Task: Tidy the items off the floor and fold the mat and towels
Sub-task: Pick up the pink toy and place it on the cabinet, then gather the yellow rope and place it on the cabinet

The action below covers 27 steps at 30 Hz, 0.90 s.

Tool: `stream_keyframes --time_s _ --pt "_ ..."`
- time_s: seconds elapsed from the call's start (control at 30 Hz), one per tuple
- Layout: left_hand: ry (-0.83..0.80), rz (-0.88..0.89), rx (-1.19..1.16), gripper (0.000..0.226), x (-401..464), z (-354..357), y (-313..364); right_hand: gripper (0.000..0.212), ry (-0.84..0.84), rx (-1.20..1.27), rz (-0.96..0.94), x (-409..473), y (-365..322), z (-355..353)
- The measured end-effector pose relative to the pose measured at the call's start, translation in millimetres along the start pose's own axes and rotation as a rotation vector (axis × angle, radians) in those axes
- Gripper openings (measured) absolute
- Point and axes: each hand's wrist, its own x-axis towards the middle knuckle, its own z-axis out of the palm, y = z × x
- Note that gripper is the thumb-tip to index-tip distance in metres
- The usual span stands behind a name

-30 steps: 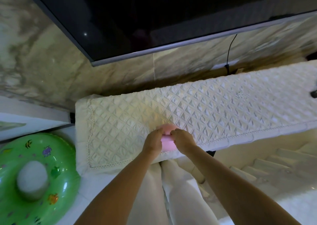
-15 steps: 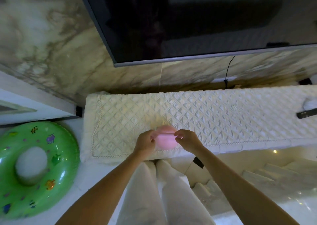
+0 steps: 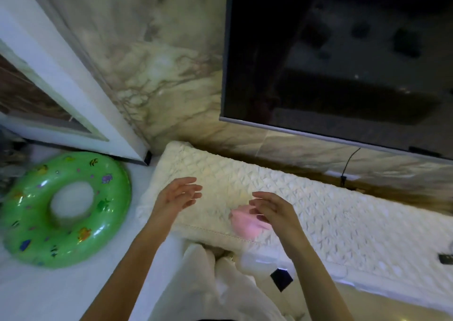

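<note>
Writing: none readable anywhere in frame.
Left hand (image 3: 177, 195): centre, fingers spread and relaxed above the cover (image 3: 331, 218), holding nothing.
Right hand (image 3: 272, 210): right of centre, fingers loosely extended, empty, partly hiding the pink thing.
Pink thing (image 3: 245, 222): blurred, lying on the cover near its front edge, just under the right fingers.
Ring (image 3: 66, 208): green, lower left, on the floor beside the cover.
TV (image 3: 343, 51): dark, upper right, cable (image 3: 348, 164) hanging below it.
Remote (image 3: 446, 258): right edge, on the cover.
</note>
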Motion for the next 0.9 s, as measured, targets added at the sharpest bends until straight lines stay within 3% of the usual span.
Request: stream_keyframes --time_s 0.27,0.37,0.57,0.9 --pt "0.329 0.144 -0.219 0.021 -66 -56 27 0.021 -0.203 -0.066 -0.085 -17 -59 58" --pt "0.424 0.208 -0.181 0.017 -91 -79 25 0.019 -0.297 -0.063 -0.105 -23 -73 93" --pt "0.576 0.246 -0.181 0.031 -141 -135 23 0.017 -0.506 -0.139 -0.132 -40 -84 183" --pt "0.991 0.311 -0.265 0.021 -254 -257 23 0.018 -0.786 -0.157 -0.035 -91 -77 348"
